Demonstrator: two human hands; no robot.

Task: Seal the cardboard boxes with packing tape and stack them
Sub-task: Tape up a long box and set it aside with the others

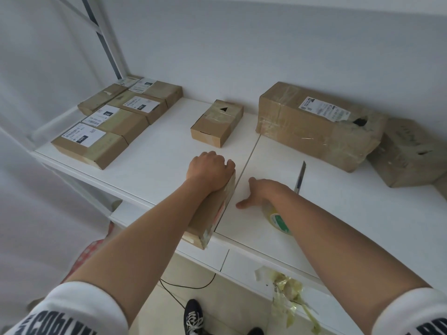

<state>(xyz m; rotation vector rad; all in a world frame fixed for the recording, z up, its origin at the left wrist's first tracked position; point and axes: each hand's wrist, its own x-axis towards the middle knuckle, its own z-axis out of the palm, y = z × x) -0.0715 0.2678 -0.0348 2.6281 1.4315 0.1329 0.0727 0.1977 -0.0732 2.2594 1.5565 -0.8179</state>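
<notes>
A long cardboard box [215, 213] lies at the front edge of the white table [164, 153], partly under my left forearm. My left hand [210, 169] grips its far end, fingers curled over the edge. My right hand [261, 192] hovers with fingers spread just right of the box, over a roll of clear packing tape [278, 220] with a green-printed core. The forearm hides most of the roll. A utility knife [300, 176] lies on the table beyond my right hand.
Several labelled boxes [113, 122] lie in rows at the back left. A small box with a black triangle [217, 122] sits mid-table. A large taped box [319, 124] and another box [411, 153] stand at the right. Crumpled tape scraps [287, 293] hang off the front edge.
</notes>
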